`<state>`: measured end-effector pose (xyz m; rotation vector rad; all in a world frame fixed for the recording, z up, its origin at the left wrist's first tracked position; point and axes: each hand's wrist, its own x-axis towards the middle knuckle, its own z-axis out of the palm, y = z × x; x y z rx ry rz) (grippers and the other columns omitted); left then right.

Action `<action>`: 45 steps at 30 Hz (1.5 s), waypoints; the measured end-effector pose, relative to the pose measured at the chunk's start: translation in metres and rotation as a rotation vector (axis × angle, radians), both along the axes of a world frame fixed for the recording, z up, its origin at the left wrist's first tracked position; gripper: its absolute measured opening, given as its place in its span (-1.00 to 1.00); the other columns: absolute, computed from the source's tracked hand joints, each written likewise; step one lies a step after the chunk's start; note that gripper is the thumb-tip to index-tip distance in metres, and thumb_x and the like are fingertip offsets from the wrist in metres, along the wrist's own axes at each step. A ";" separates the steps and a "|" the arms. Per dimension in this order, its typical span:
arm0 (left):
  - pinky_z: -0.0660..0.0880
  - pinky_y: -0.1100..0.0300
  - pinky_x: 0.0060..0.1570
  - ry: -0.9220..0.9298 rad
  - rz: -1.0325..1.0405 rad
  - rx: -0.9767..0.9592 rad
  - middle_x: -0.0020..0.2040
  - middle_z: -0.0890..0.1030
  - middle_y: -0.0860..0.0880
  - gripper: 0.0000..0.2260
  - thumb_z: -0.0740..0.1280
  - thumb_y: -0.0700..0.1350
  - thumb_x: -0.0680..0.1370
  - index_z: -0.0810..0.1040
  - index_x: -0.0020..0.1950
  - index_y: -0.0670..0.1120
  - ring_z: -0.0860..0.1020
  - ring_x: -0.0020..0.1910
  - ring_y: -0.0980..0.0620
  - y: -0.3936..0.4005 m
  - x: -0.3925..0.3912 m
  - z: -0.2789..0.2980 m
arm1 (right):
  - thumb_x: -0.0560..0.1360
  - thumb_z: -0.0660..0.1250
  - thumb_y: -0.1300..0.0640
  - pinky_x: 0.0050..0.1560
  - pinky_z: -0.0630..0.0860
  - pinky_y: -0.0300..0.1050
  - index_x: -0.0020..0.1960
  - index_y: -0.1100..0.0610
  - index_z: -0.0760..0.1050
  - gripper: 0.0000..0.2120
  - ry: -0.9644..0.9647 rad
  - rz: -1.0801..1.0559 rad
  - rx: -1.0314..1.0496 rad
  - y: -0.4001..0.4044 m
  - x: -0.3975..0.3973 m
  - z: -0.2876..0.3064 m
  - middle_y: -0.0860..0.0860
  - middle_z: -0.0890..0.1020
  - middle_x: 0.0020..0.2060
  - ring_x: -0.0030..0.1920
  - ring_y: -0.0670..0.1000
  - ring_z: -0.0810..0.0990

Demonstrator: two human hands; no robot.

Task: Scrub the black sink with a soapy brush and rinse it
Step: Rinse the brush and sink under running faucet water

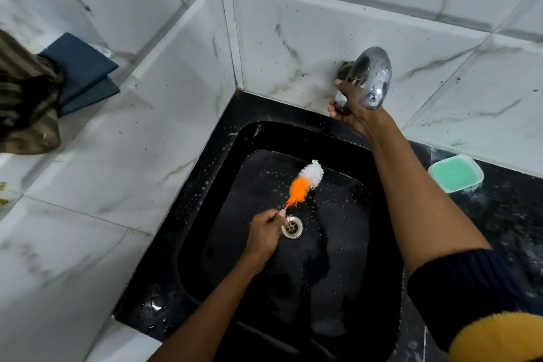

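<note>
Black sink [379, 244] sunk in wet black desk [499, 214], corner of white marbled tile walls [293, 23]. Left hand [264, 233] gripping brush [305, 184] over foam-speckled basin near drain [292, 226]. Right hand [351, 110] clasping tap [371, 79] at back edge. Green soap tub [455, 173] at desk's right.

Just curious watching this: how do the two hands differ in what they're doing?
The left hand pinches the thin handle of the brush down inside the sink; the right hand reaches up and grips the tap at the wall. The left hand is low, the right hand high. Both hold something.
</note>
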<state>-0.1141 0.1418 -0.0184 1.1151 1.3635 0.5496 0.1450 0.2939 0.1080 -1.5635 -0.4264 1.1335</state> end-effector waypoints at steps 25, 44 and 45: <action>0.30 0.28 -0.51 0.160 0.223 -0.086 -0.51 0.42 -0.08 -0.65 0.32 -0.18 0.58 0.53 -0.40 -0.26 0.36 -0.51 0.04 -0.020 -0.045 0.000 | 0.58 -0.03 0.14 -0.47 0.15 -0.24 -0.34 0.11 0.34 -0.64 0.887 -0.420 -0.129 -0.082 -0.085 -0.046 0.02 0.37 -0.52 -0.53 -0.04 0.27; 0.25 0.24 -0.52 0.147 0.203 -0.192 -0.52 0.44 -0.04 -0.71 0.31 -0.25 0.53 0.58 -0.41 -0.15 0.35 -0.54 0.06 -0.016 -0.048 0.006 | 0.59 0.10 0.34 0.38 0.37 0.08 0.17 0.38 0.47 -0.75 0.630 -0.243 -0.085 -0.032 -0.056 0.008 0.28 0.48 0.28 0.33 0.22 0.44; 0.24 0.24 -0.52 0.143 0.203 -0.197 -0.52 0.44 -0.04 -0.70 0.31 -0.25 0.53 0.57 -0.42 -0.14 0.35 -0.54 0.06 -0.016 -0.048 0.006 | 0.58 0.09 0.33 0.29 0.46 0.09 0.23 0.39 0.47 -0.70 0.640 -0.262 -0.098 -0.038 -0.057 0.003 0.29 0.52 0.23 0.25 0.24 0.51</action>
